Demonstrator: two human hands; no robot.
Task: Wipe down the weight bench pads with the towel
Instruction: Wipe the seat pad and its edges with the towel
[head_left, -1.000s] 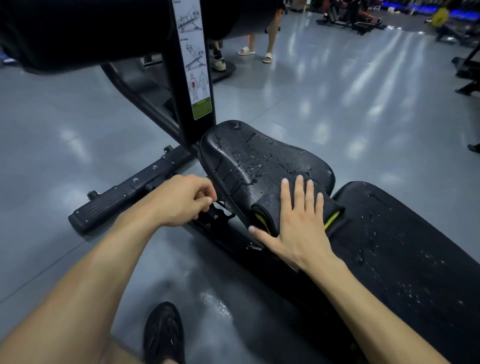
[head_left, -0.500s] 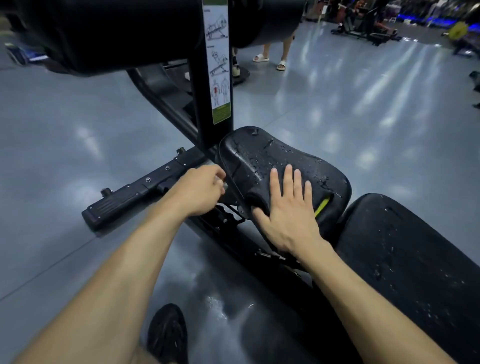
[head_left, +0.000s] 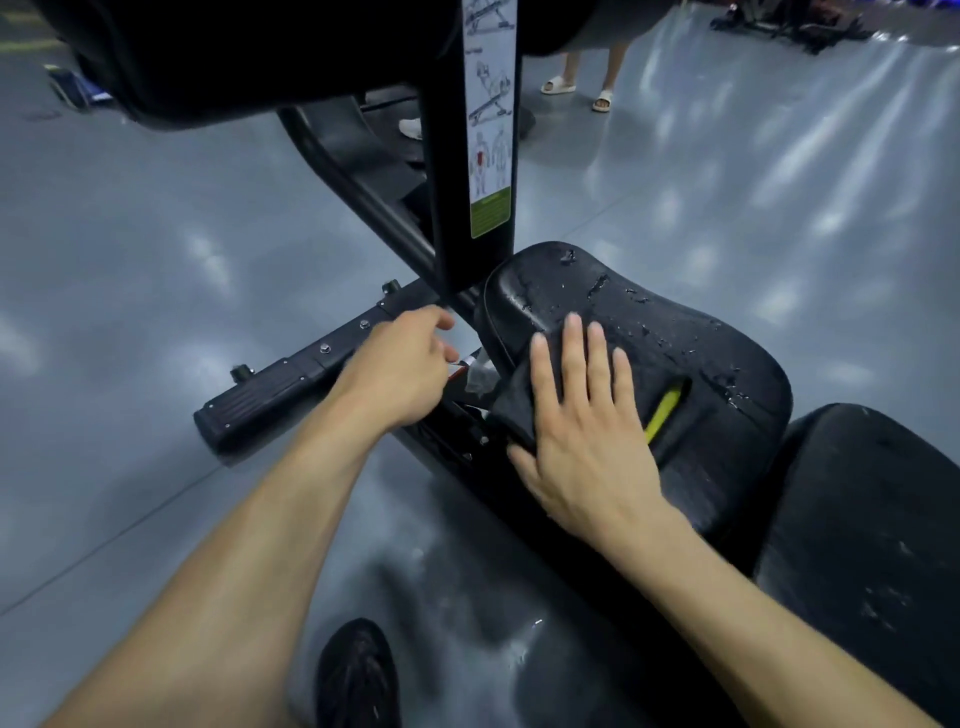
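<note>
Pressing flat with straight fingers, the right hand holds the dark folded towel with yellow trim on the near edge of the wet black vinyl seat pad. Droplets cover its far half; the black back pad also appears unwiped. The left hand grips something small beside the frame; what, cannot be told.

The seat pad is black, speckled with shiny droplets. The towel is black too, with a yellow-green edge strip. The upright post is black, carrying a white instruction label with a green band. The floor is glossy grey.
</note>
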